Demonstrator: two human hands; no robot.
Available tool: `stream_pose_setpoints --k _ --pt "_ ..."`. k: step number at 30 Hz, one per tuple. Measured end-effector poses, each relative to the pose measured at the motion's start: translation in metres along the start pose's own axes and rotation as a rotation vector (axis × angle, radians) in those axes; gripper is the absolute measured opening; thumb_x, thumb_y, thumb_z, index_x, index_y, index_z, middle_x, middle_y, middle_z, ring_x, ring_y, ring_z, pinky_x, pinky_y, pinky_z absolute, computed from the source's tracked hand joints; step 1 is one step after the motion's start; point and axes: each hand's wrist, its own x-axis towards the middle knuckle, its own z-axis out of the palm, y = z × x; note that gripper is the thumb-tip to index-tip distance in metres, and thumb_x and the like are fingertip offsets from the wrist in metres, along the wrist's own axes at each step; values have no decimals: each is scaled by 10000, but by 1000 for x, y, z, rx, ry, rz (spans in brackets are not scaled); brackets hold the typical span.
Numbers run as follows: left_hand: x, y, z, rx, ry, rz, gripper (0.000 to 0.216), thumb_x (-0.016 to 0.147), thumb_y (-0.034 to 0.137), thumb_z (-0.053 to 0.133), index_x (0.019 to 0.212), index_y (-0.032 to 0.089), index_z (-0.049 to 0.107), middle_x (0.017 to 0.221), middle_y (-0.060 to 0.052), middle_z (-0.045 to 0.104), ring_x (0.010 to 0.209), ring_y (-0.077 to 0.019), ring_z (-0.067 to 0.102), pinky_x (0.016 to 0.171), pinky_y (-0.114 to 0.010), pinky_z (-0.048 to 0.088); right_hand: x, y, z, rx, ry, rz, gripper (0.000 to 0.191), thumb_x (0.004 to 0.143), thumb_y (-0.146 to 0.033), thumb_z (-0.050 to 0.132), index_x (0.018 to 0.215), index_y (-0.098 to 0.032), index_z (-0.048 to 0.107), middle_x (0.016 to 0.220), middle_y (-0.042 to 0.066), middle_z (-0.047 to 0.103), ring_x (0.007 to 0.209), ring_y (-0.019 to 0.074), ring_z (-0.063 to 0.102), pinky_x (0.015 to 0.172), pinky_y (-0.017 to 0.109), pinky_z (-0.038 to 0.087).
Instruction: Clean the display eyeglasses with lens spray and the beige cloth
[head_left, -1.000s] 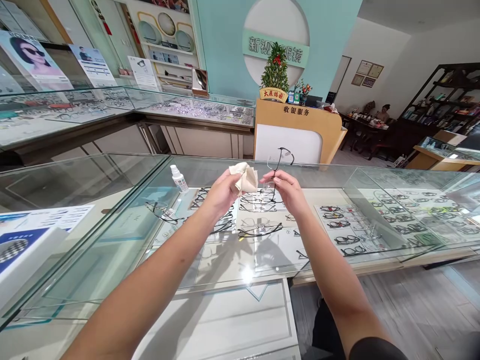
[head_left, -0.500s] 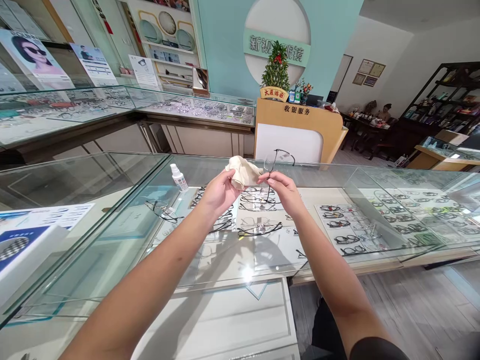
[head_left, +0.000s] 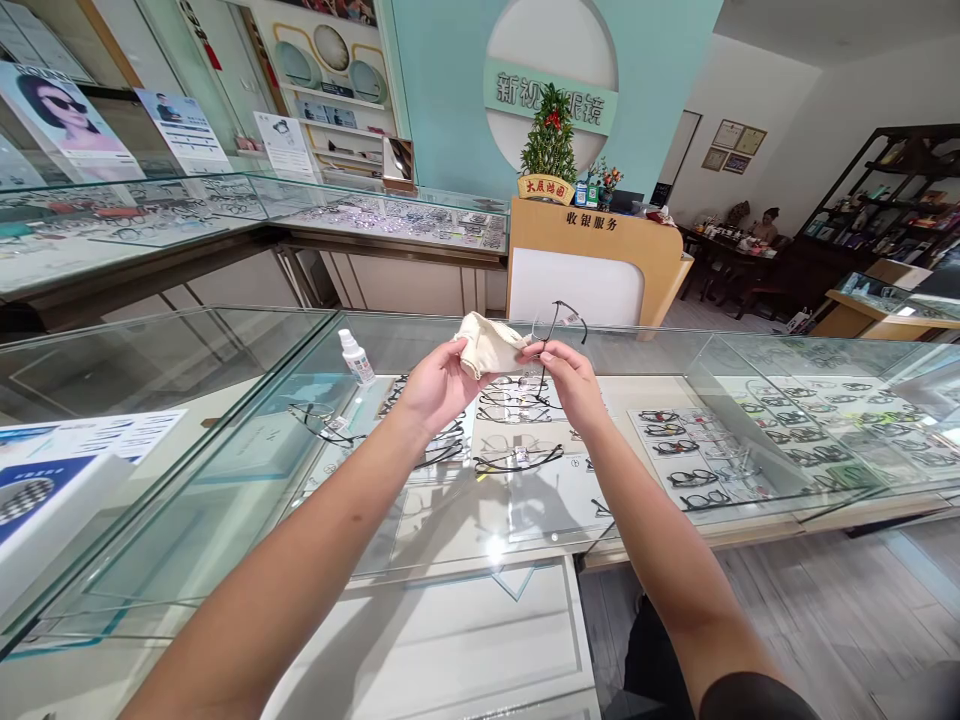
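A cream cleaning cloth (head_left: 489, 345) is bunched in my left hand (head_left: 437, 385), above the glass counter. My right hand (head_left: 574, 380) pinches a pair of eyeglasses (head_left: 556, 318) with thin dark frames, held tilted with one temple sticking up. The cloth reaches across to my right fingertips, close to the glasses; whether it touches a lens I cannot tell. On the counter to the left of my hands stands a white spray bottle (head_left: 356, 358). Another pair of glasses (head_left: 328, 424) lies on the glass top, near my left forearm.
Under the glass countertop (head_left: 465, 545) lie several rows of eyeglass frames (head_left: 686, 475). A blue and white box (head_left: 56, 510) sits at the left. Beyond the counter are a wooden cashier desk (head_left: 667, 260) and more display cases (head_left: 390, 225). A person (head_left: 766, 226) sits far back right.
The glasses in my right hand have turned slightly and shifted a little to the right. The cloth has changed shape a little in my left hand.
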Motion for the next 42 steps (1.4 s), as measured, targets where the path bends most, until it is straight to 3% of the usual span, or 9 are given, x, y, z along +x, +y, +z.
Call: stream_pose_setpoints --k 10,16,22,27,30,34,37,42 --pt "3 -2 -4 10 0 7 251 1000 157 641 1215 117 763 1238 -148 828 1090 -256 791 955 -395 651 -3 -9 4 -126 95 -56 248 961 -490 734 964 -264 837 1018 43 814 1108 267 711 1089 430 515" --pt "3 -2 -4 24 0 9 203 931 137 666 1113 130 758 1170 -137 828 997 -237 788 869 -367 651 -3 -10 3 -116 119 -73 251 957 -503 744 947 -268 832 1043 46 824 1073 269 722 1112 450 528" --pt "1 -1 -7 241 -52 -13 370 822 299 865 1147 144 776 1040 -110 830 936 -268 777 750 -339 601 0 -6 -2 -28 132 -77 228 976 -474 742 979 -271 846 1015 39 832 1082 272 743 1127 438 533" --pt "0 3 -11 389 -43 -25 506 638 290 1024 998 203 679 834 6 760 685 -166 688 620 -263 481 1 -9 -7 37 145 -47 247 973 -474 734 1006 -259 850 987 45 829 1067 260 742 1089 407 550" --pt "-1 8 -13 471 -114 -95 579 596 241 1031 1008 231 623 795 32 735 632 -150 657 601 -253 473 0 -15 -8 66 139 9 281 953 -508 737 1011 -251 833 990 57 821 1068 263 734 1024 393 571" --pt "-5 10 -13 588 -220 -131 501 653 258 967 1080 229 707 843 9 744 662 -161 650 601 -261 479 -2 -21 -6 74 74 55 311 938 -537 746 1006 -241 816 999 76 816 1040 261 723 968 383 579" --pt "-11 6 -8 657 -275 -41 421 752 358 946 1097 226 744 957 -26 765 765 -182 674 649 -266 484 -3 -23 -2 47 38 81 343 927 -569 749 999 -238 805 1003 80 815 1017 256 720 951 380 578" --pt "-19 -7 3 711 -239 250 485 835 547 955 1034 243 634 939 -4 712 772 -164 607 694 -261 455 -6 -22 3 54 -19 66 317 947 -546 760 1004 -241 825 998 59 819 1000 237 718 967 366 561"
